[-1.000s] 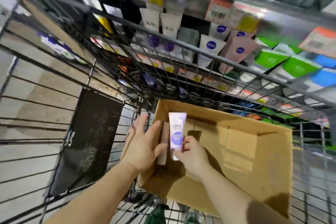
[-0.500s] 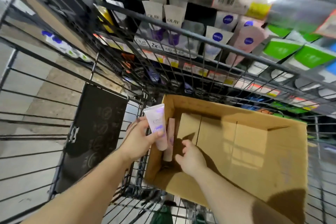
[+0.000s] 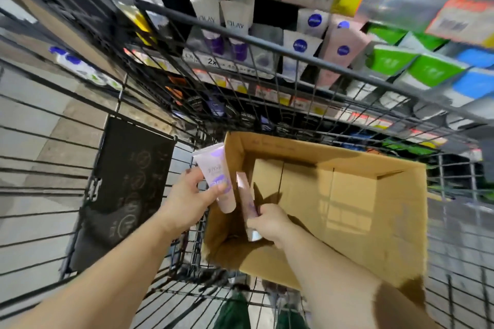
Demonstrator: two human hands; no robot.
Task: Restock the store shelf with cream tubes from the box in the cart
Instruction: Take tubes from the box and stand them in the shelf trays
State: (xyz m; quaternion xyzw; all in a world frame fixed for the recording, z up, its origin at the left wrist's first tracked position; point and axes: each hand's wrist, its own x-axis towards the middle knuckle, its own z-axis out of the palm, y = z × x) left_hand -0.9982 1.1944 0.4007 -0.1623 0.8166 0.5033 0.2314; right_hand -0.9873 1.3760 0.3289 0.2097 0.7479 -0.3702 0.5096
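You've got the wire cart (image 3: 80,104) parked right up against the store shelf (image 3: 307,83) of Olay and Nivea tubes, with the open cardboard box (image 3: 374,222) sitting inside it. Your left hand (image 3: 184,203) grips one pale pink cream tube (image 3: 216,176) just above the box's left edge, while your right hand (image 3: 270,222) pinches a second cream tube (image 3: 247,200) inside the box.

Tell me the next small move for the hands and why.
Probably lift the right hand up out of the cardboard box with its pink cream tube. The left hand already grips another cream tube above the box's edge, and no more tubes show inside, so both can go to the shelf.
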